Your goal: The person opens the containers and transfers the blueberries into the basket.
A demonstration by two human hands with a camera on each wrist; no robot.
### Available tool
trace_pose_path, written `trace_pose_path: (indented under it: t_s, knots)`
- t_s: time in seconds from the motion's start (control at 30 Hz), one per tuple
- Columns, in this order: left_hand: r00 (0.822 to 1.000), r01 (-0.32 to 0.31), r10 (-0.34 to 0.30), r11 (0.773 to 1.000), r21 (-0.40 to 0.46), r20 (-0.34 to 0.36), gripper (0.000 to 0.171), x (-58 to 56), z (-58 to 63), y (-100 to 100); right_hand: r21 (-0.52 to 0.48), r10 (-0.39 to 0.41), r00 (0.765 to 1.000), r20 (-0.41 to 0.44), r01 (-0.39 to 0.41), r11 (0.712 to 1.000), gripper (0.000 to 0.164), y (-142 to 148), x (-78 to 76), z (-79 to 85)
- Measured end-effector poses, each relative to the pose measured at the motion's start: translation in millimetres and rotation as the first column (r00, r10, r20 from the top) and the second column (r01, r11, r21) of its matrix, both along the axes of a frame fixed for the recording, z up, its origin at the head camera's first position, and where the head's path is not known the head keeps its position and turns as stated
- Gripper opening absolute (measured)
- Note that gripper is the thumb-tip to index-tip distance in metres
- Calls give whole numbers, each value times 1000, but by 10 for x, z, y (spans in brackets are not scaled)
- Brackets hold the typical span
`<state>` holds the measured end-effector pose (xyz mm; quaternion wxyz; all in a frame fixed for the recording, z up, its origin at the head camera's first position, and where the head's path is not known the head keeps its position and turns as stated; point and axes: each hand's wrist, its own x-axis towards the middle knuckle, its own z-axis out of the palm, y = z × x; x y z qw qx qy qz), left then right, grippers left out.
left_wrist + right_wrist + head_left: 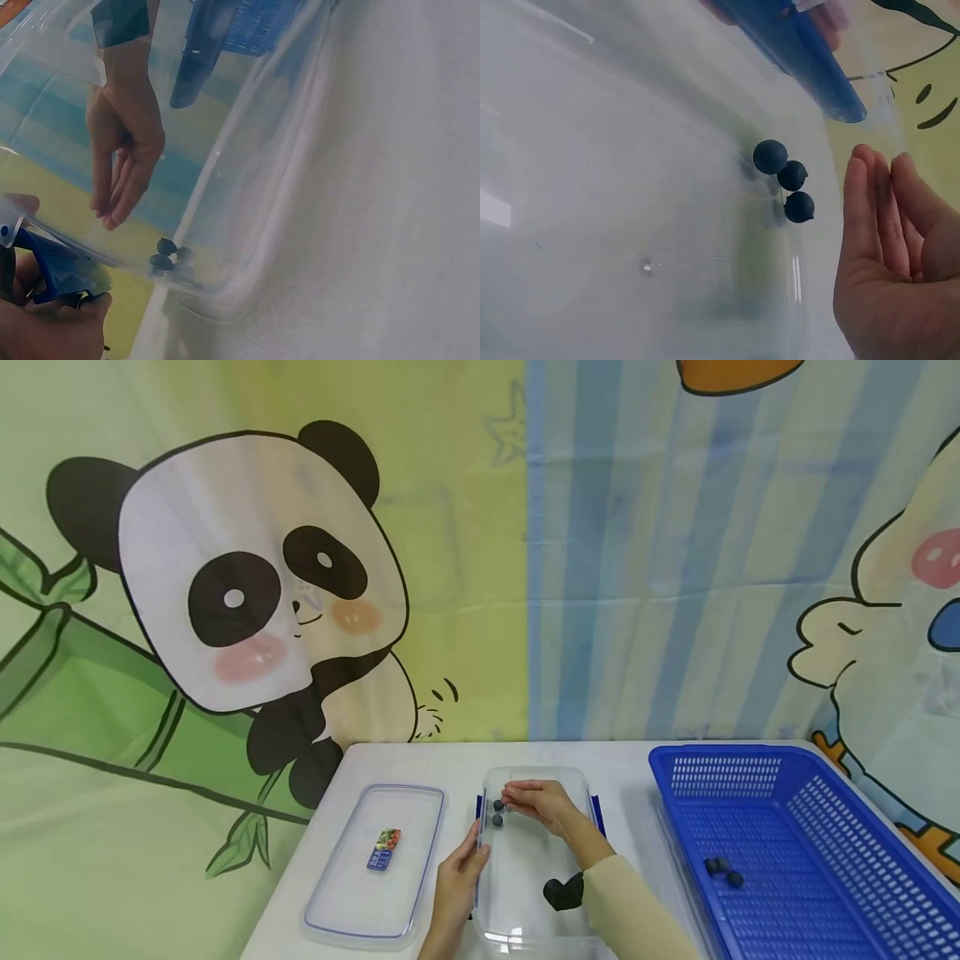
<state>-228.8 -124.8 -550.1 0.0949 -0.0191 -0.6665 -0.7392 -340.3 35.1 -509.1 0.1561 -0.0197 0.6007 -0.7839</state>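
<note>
Here's the right hand (551, 807) over the box (517, 885), toward its far left corner, straight fingers bunched at the tips, nothing visible between them. Three berries (793, 175) huddle inside by the left wall, just beside those fingertips, not touching! The left hand (457, 872) grips that wall, nearer the person; the right is closer to the berries.

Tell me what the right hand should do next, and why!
The right hand should probably reach into the blue basket for one of the dark berries there: the hand looks empty, and three more berries sit in the clear box.
</note>
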Motion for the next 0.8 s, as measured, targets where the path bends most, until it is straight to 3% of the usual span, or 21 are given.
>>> trace_pose_path:
  t_s: [0.3, 0.47, 0.8]
  knots:
    - [1000, 8, -7, 999, -39, 4, 52, 8, 0, -14, 104, 60, 993, 104, -71, 992, 31, 13, 34, -85]
    - [1000, -3, 2, 997, -74, -5, 50, 13, 4, -12, 129, 45, 990, 130, -62, 990, 32, 31, 37, -147]
    - [1000, -4, 3, 998, -59, -14, 45, -1, -22, -7, 144, -24, 980, 199, -5, 990, 27, -36, 23, -202]
